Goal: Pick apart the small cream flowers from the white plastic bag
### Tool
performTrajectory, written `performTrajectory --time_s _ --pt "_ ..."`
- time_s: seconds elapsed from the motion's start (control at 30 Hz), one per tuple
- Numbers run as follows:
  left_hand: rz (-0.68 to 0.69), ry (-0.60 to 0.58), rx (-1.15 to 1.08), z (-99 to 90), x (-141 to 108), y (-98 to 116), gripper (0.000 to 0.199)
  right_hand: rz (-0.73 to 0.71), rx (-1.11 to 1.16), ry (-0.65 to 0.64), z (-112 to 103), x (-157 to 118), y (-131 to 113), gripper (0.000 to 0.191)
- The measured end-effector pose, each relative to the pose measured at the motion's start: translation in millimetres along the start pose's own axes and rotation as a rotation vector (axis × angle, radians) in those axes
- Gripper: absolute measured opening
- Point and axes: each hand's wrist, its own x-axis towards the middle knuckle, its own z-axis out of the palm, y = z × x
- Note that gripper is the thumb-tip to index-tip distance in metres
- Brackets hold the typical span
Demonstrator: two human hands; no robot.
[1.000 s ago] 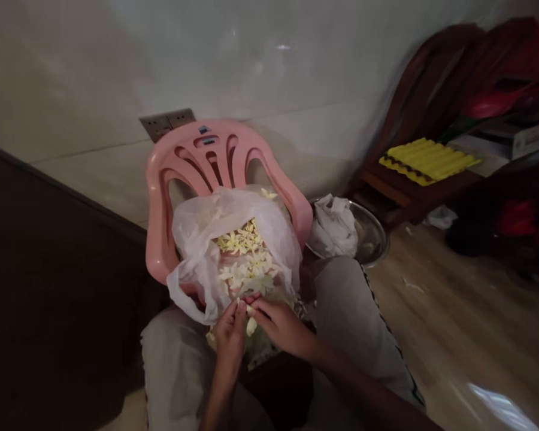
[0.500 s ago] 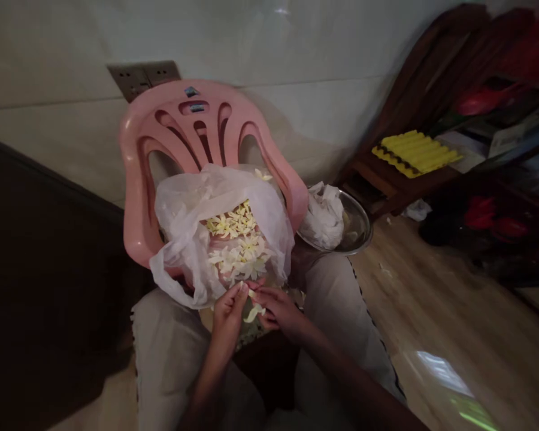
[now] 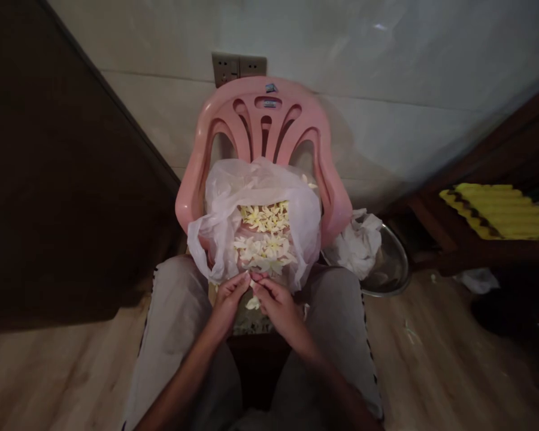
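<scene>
While the left hand (image 3: 228, 302) and right hand (image 3: 276, 310) are meeting over the lap, their fingers (image 3: 247, 278) are pinching closed just above a pale flower (image 3: 253, 303), though which hand grips it is too hard to tell. A plastic bag (image 3: 296, 221) of loose flowers (image 3: 263, 236) is resting on a pink chair (image 3: 269, 102), beside a metal bowl (image 3: 395, 266).

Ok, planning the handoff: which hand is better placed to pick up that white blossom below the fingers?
Probably the right hand: the blossom sits right beside it, while the left hand lies slightly farther off.
</scene>
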Motion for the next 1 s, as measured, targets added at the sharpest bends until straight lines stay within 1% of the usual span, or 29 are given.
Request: performTrajectory --time_s 0.07,0.17,0.27,0.37,0.5,0.57,0.67,0.73,0.83,1.0 --pt "-0.021 -0.024 -0.04 -0.9 -0.8 1.4 0.033 0.01 0.046 0.03 4.8 -2.4 -4.3 0.04" --pt "-0.039 -0.058 -0.05 0.4 0.0 3.6 0.032 0.109 0.241 0.05 9.4 -8.6 -16.2 0.04" --pt "-0.035 -0.11 -0.027 2.0 1.2 4.1 0.031 0.169 0.38 0.027 9.1 -16.1 -24.9 0.039" --pt "-0.004 -0.121 0.05 3.1 3.0 3.1 0.031 0.163 0.412 0.002 5.3 -20.1 -22.7 0.039" --pt "-0.004 -0.072 0.155 6.3 5.8 3.4 0.034 0.124 0.343 -0.048 -1.6 -18.8 -12.4 0.042" --pt "-0.024 -0.056 0.16 9.1 5.9 5.0 0.039 0.112 0.306 -0.059 -4.4 -17.9 -10.1 0.044" --pt "-0.031 -0.041 0.151 13.4 3.8 8.2 0.042 0.107 0.247 -0.039 -7.0 -18.1 -10.6 0.046" --pt "-0.033 -0.058 0.155 15.1 1.8 10.2 0.043 0.094 0.184 -0.031 -7.7 -18.6 -11.6 0.046" --pt "-0.036 -0.101 0.161 14.9 -0.4 12.0 0.043 0.073 0.08 -0.017 -7.6 -18.8 -12.6 0.054" --pt "-0.013 -0.079 0.196 10.7 -1.1 11.7 0.04 0.071 -0.05 0.009 -8.1 -18.2 -14.6 0.058"
